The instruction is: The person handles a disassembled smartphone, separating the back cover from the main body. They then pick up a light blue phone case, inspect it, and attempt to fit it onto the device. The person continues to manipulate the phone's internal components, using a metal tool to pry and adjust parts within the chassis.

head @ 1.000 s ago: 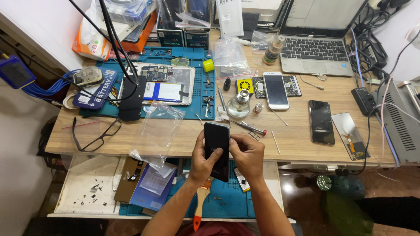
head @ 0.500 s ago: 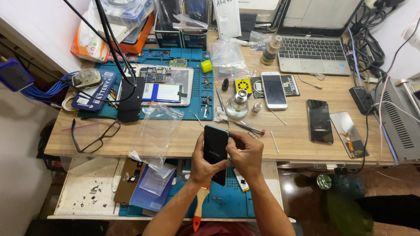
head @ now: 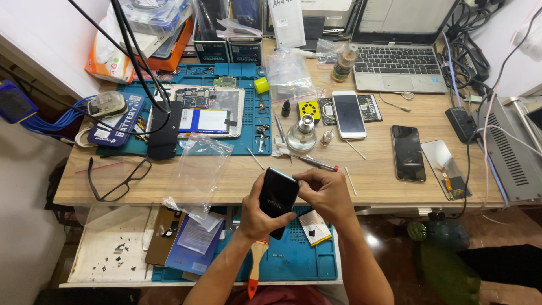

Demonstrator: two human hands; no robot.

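Observation:
A black phone [head: 276,197] is held upright over the front edge of the wooden desk [head: 372,175], its dark back facing me. My left hand [head: 254,217] wraps around its lower half from the left. My right hand [head: 324,195] grips the phone's upper right edge, fingers curled against its side. Below my hands lies a blue work mat [head: 293,257] on a pull-out tray, with a small card [head: 315,227] on it and an orange-handled brush [head: 254,271].
On the desk lie a white phone [head: 348,114], a black phone [head: 408,153], a loose screen [head: 446,169], a glass bottle [head: 302,134], a red-tipped tool [head: 316,164], eyeglasses [head: 119,181], a clear bag [head: 197,172], an opened tablet [head: 209,110] and a laptop [head: 398,53].
The phone has tilted slightly and my right hand has closed further over its upper right edge. Both hands stay in the same place.

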